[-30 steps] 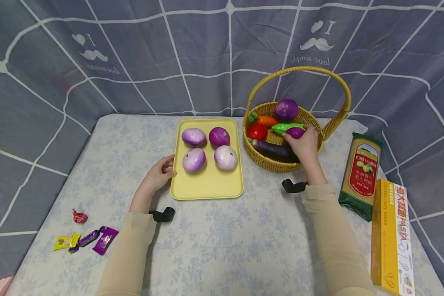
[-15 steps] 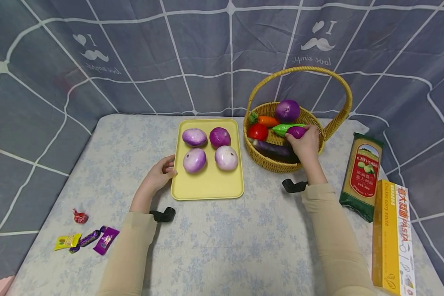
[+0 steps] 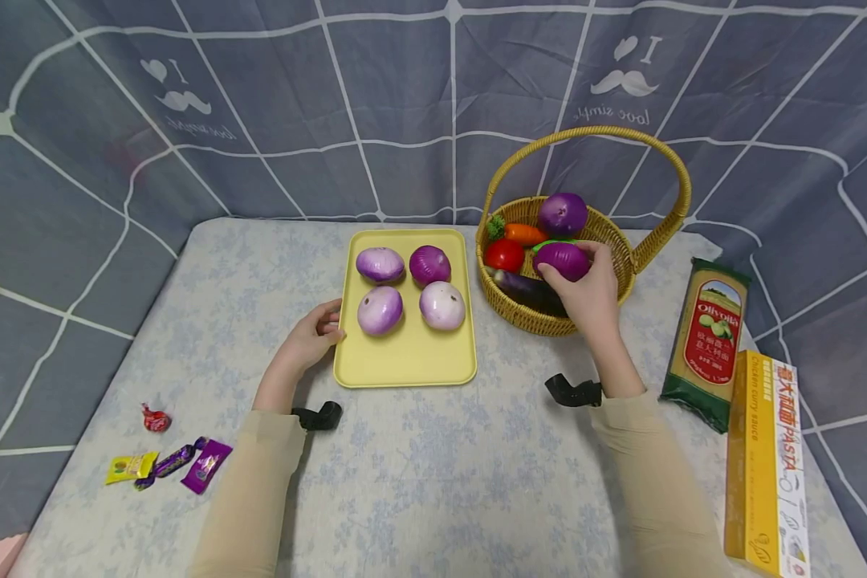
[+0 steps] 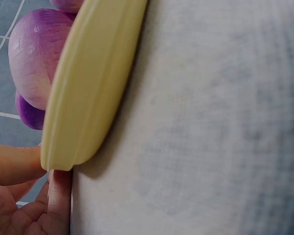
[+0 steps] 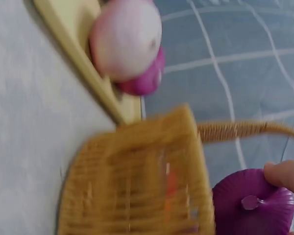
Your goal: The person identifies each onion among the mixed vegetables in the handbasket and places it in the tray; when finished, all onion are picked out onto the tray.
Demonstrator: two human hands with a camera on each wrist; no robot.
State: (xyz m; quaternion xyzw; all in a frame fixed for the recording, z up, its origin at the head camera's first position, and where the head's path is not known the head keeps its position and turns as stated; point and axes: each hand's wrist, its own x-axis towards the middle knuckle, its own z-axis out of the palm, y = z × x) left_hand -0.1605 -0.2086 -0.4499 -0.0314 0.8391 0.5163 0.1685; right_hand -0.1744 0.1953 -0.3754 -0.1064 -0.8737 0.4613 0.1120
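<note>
My right hand point(image 3: 592, 293) pinches a deep purple onion point(image 3: 562, 262) over the wicker basket point(image 3: 531, 321), and its thumb shows on the onion in the right wrist view. Beneath it in the basket lie a tomato point(image 3: 504, 256), a carrot point(image 3: 524, 234), a dark eggplant point(image 3: 531, 294), another purple onion point(image 3: 563, 213) and a mostly hidden green vegetable. A yellow tray point(image 3: 405, 365) bears several onions, including a pale one point(image 3: 442, 306). At its left rim my left hand point(image 3: 309, 337) pinches the edge, thumb above and fingers below, as the left wrist view shows.
The basket's tall handle point(image 3: 592, 132) arches over the basket. To the right lie a spaghetti pack point(image 3: 708, 341) and a yellow pasta box point(image 3: 762, 461). Several wrapped candies point(image 3: 175, 461) lie at the left. A grey grid-patterned cloth point(image 3: 405, 104) hangs behind the table.
My right hand has raised the purple onion from among the basket's vegetables and shifted it slightly left, covering most of the green vegetable. The left hand stays at the tray's rim.
</note>
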